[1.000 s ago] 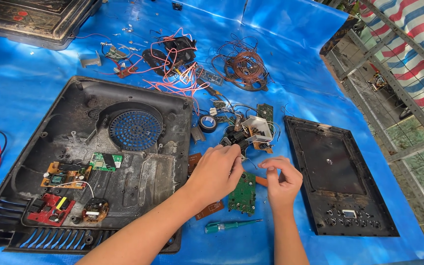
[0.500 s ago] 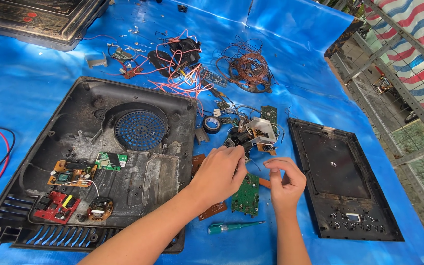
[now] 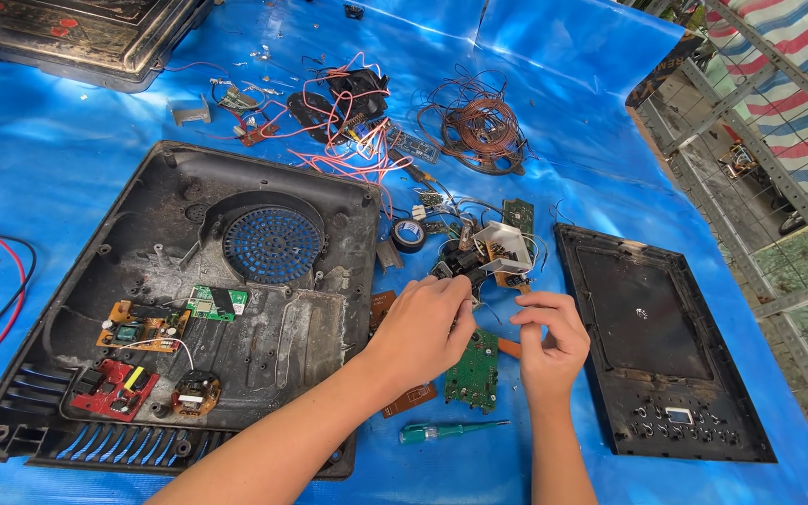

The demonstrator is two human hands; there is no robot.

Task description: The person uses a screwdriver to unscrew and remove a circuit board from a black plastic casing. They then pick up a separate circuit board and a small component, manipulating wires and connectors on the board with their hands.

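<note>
Blue plastic sheeting covers the ground where I work, strewn with loose parts. Both my hands hover over a green circuit board lying flat on the sheet. My left hand curls toward a bundle of wired parts just above the board; whether its fingertips grip anything I cannot tell. My right hand has thumb and forefinger pinched together on something too small to make out.

I judge that a tug could snap the thin wires, or a small piece could drop and vanish among the clutter. The green screwdriver near my wrists could roll under an arm.

No packages or signs show. A black casing with a round blue grille lies left, a dark panel right, a copper coil farther off.
</note>
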